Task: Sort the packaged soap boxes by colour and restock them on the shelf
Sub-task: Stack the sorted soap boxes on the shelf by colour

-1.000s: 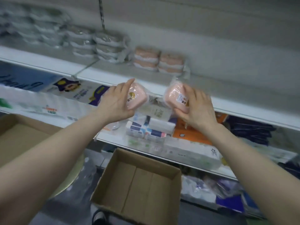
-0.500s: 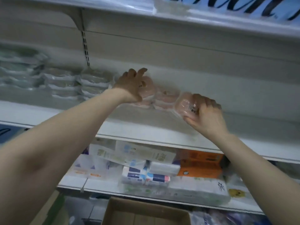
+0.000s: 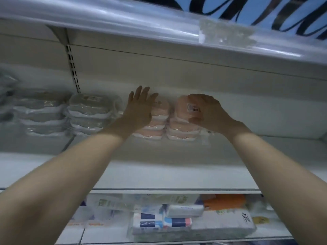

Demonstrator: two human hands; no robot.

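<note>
head view. middle shelf: two stacks of wrapped pink soap boxes stand side by side against the back panel, touching each other. left pink stack: left hand lies against its top box, fingers straight and spread, gripping nothing. right pink stack: right hand has fingers and thumb curled round the top pink soap box, which sits on the stack with its printed label facing out. to the left, just beside the pink stacks, stand stacks of white soap boxes in clear wrap, same shelf. lower shelf: wrapped tissue packs and an orange pack, contents otherwise blurred. upper shelf edge overhead.
</note>
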